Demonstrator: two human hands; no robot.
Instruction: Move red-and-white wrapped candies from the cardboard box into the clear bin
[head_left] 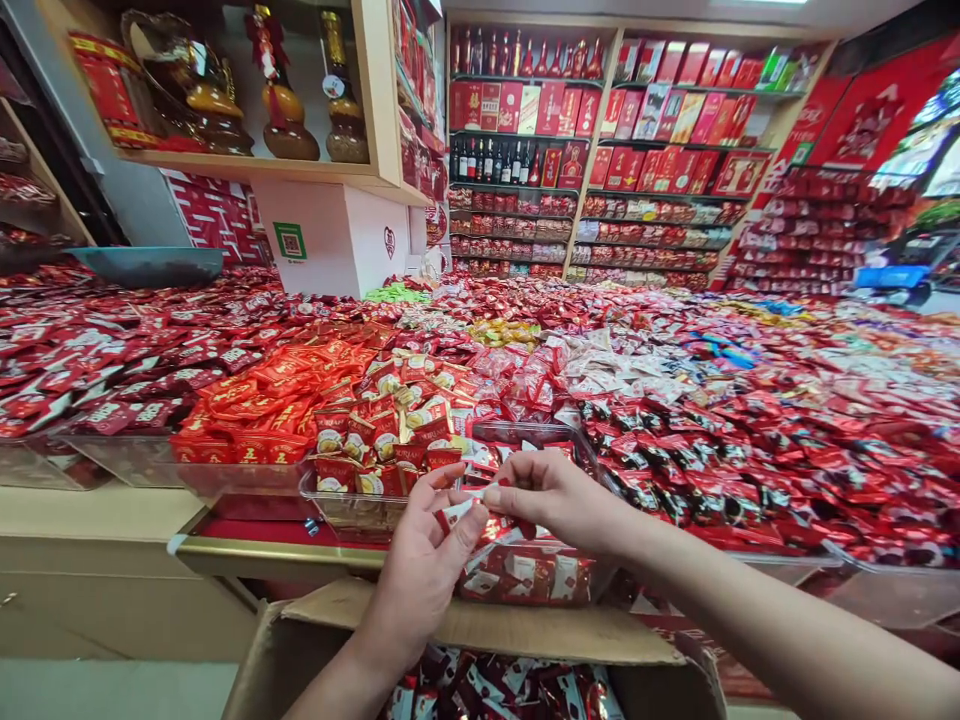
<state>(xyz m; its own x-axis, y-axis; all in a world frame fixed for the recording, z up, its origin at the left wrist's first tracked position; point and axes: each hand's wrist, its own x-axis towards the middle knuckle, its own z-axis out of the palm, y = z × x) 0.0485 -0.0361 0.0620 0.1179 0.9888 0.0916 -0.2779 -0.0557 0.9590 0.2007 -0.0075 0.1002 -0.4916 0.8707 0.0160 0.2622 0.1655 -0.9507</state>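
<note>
Both hands meet over a clear plastic bin (525, 575) of red-and-white wrapped candies. My left hand (429, 560) pinches a small red-and-white candy packet (454, 512) between thumb and fingers. From the other side, my right hand (553, 500) has its thumb and forefinger closed on the same packet. The fingers cover much of the wrapper. Just left of the hands is a bin of red-and-gold durian candies (394, 425). Below them, an open cardboard box (555, 632) holds more wrapped candies (502, 685), partly hidden by my left forearm.
Orange-red packets (259, 405) fill a bin at left, and dark red shiny candies (697, 470) are heaped at right. A gold-edged counter rim (285, 553) runs beneath the bins. Shelves of bottles and boxes (517, 108) stand behind; a display cabinet (247, 170) juts out upper left.
</note>
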